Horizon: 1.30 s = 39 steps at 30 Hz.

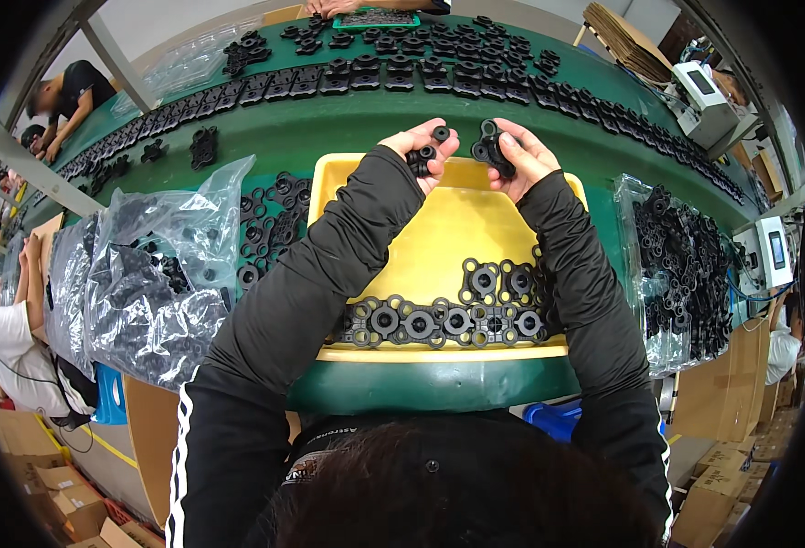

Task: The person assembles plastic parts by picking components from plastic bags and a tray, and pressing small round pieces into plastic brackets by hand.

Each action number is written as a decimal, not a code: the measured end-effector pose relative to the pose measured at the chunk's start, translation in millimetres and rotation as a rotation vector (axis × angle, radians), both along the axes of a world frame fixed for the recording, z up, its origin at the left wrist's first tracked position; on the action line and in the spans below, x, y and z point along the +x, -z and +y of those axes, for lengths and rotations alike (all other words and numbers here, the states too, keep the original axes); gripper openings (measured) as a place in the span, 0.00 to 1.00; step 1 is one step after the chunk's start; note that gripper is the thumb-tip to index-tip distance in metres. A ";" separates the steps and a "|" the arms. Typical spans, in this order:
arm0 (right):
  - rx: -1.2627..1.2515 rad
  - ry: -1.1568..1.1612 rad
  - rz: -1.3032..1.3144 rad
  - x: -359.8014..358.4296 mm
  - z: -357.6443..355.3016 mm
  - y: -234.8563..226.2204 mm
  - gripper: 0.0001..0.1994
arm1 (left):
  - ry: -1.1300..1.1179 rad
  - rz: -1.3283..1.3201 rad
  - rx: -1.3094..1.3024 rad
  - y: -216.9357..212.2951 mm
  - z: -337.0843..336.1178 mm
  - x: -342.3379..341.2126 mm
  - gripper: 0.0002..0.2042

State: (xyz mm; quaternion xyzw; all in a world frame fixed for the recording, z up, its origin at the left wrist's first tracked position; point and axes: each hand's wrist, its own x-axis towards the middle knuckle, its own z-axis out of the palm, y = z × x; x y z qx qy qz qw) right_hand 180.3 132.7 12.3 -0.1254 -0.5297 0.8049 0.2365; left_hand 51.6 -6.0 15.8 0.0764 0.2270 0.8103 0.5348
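Observation:
Over the far edge of a yellow tray (448, 219), my left hand (404, 143) is closed around several small black ring-shaped parts (423, 157), one of them raised between thumb and fingertips. Just to its right, my right hand (532, 157) grips a black plastic bracket (491, 148) with ring-shaped holes, the thumb on its near side. The hands are apart. Along the tray's near side lie several similar brackets with round centres (419, 321), laid in a row with a few more behind at the right. My right forearm hides part of the tray's right side.
A clear plastic bag (160, 310) of black parts and loose brackets (270, 219) lie left of the tray. Another bag of brackets (681, 274) is at the right. Rows of black assemblies (361, 73) line the far green table. Other people work around it.

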 end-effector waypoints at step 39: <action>0.334 0.044 -0.113 3.2 -7.0 -3.8 0.21 | -0.049 0.749 -0.233 -6.1 2.2 16.9 0.13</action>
